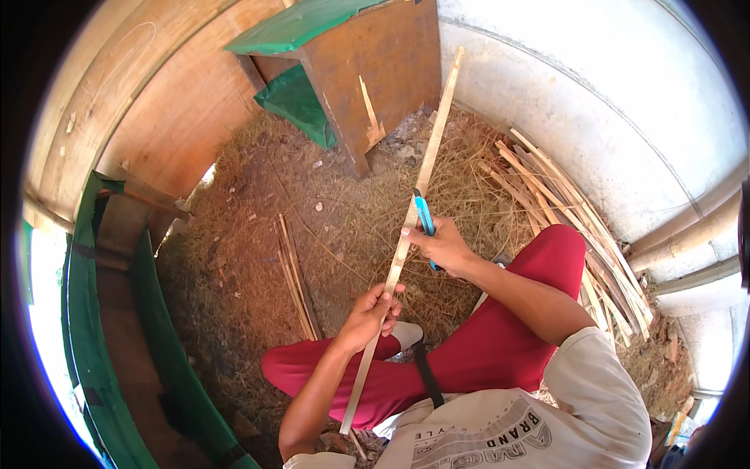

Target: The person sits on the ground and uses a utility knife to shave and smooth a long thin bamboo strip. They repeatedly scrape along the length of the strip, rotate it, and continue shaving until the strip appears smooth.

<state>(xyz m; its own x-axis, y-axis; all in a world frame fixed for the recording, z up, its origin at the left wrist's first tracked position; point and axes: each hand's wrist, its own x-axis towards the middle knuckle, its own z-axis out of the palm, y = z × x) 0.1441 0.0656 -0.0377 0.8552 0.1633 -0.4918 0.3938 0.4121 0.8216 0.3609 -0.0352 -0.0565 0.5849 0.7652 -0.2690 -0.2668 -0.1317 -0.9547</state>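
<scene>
A long, thin bamboo strip [437, 133] slants across the middle, its upper end near the brown cabinet and its lower end over my lap. My left hand [370, 316] is wrapped round the strip below its middle. Higher up, my right hand [444, 246] holds a blue utility knife [424, 215], and its thumb rests against the strip. The knife's dark tip lies at the strip's edge; whether the blade cuts into it I cannot tell.
Many split strips [582, 227] lie piled at right by the pale wall [594, 86]. A few thin strips [295, 277] lie left of my knee. Ahead stands a brown wooden cabinet [383, 78] with green covering; a green-edged wooden frame [117, 313] stands at left. Dry grass covers the ground.
</scene>
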